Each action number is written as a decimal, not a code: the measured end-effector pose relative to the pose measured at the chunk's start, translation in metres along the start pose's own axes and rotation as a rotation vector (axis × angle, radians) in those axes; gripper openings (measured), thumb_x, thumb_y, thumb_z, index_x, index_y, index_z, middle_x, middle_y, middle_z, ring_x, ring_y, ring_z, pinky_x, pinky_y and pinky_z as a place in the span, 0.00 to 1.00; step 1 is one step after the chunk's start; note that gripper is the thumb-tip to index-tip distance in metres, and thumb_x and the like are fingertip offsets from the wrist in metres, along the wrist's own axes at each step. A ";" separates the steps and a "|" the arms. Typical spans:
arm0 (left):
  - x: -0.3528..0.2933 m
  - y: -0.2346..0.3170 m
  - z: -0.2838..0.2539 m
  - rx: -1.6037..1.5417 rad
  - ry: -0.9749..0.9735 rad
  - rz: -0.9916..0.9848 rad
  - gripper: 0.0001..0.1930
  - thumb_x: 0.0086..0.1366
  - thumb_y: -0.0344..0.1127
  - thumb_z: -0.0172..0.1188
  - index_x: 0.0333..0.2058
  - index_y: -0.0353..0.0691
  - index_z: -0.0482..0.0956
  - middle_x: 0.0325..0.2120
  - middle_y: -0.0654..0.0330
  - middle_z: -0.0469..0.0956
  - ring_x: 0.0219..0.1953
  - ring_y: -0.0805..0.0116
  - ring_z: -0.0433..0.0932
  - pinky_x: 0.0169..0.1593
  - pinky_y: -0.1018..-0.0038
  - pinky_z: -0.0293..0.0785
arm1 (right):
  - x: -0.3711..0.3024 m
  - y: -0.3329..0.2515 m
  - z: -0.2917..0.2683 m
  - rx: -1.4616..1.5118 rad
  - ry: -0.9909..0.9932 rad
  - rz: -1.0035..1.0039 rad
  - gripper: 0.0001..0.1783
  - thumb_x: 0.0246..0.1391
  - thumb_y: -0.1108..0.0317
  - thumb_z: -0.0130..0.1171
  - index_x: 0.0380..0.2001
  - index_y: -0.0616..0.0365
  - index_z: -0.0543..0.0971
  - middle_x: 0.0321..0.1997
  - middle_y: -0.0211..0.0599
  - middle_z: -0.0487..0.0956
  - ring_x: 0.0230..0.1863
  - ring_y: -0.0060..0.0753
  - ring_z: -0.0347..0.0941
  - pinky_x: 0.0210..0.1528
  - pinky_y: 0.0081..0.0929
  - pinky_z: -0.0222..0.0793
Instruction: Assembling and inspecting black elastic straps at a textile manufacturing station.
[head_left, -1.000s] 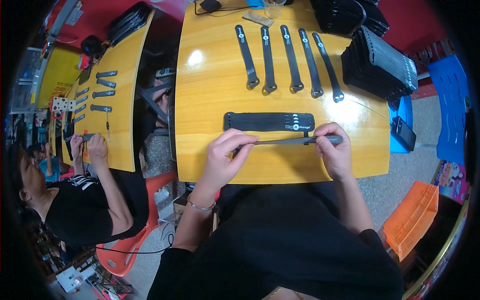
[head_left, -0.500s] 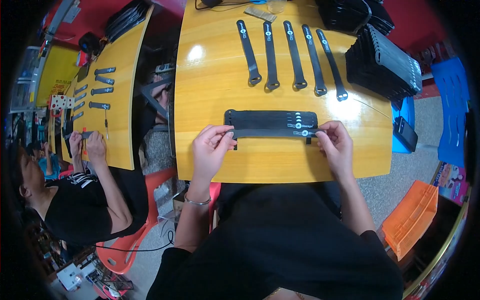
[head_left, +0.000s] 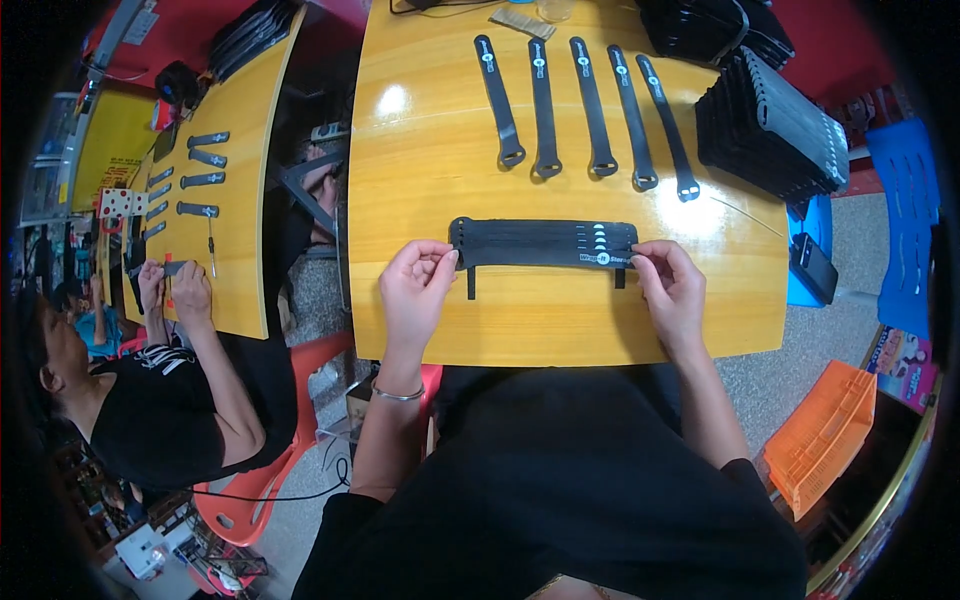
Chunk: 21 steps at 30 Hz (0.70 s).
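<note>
Near-edge strap [head_left: 530,259]: here it is, black, along the near side of the strap row [head_left: 520,236], long axis running left to right.
Left hand [head_left: 412,292]: right on the strap's left end, thumb and fingertips pinched together over that near corner.
Right hand [head_left: 674,292]: out at the opposite end, thumb and forefinger clamped on the right tip.
Nearer hand: neither, one per end, almost level, the strap spanning the gap between.
Layers in each pinch: cannot tell.
Two black tabs [head_left: 471,284]: poking out nearward, one beside each hand.
Five loose straps [head_left: 542,110]: well apart, far side of the yellow table [head_left: 420,190], lying roughly near-to-far, crosswise to the held one.
</note>
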<state>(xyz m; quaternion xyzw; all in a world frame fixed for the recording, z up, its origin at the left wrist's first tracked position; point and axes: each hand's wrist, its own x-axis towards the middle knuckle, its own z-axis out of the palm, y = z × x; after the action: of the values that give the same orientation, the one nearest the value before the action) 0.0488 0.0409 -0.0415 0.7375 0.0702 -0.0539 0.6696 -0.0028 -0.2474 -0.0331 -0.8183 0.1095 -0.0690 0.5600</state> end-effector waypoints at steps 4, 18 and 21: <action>0.003 -0.002 0.001 0.043 0.015 0.020 0.03 0.60 0.22 0.59 0.33 0.30 0.76 0.24 0.65 0.75 0.25 0.83 0.74 0.29 0.87 0.72 | 0.001 0.000 0.003 0.035 0.021 0.014 0.05 0.52 0.77 0.60 0.34 0.64 0.78 0.28 0.27 0.74 0.24 0.12 0.66 0.26 0.12 0.63; 0.004 -0.008 0.004 0.010 0.048 0.030 0.03 0.60 0.21 0.59 0.34 0.30 0.76 0.23 0.66 0.74 0.22 0.85 0.71 0.24 0.89 0.65 | 0.002 0.000 0.005 0.053 0.035 0.032 0.08 0.54 0.75 0.60 0.36 0.63 0.74 0.28 0.25 0.75 0.26 0.10 0.67 0.28 0.09 0.65; 0.004 -0.009 0.004 0.015 0.048 0.034 0.03 0.60 0.20 0.59 0.34 0.30 0.76 0.23 0.66 0.74 0.22 0.85 0.71 0.24 0.89 0.64 | 0.003 0.001 0.005 0.047 0.041 0.011 0.08 0.53 0.75 0.60 0.36 0.62 0.73 0.27 0.26 0.75 0.26 0.10 0.68 0.28 0.09 0.66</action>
<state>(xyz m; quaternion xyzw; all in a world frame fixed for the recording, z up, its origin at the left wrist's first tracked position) 0.0514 0.0376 -0.0510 0.7446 0.0732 -0.0251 0.6631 0.0008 -0.2442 -0.0356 -0.8028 0.1241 -0.0853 0.5770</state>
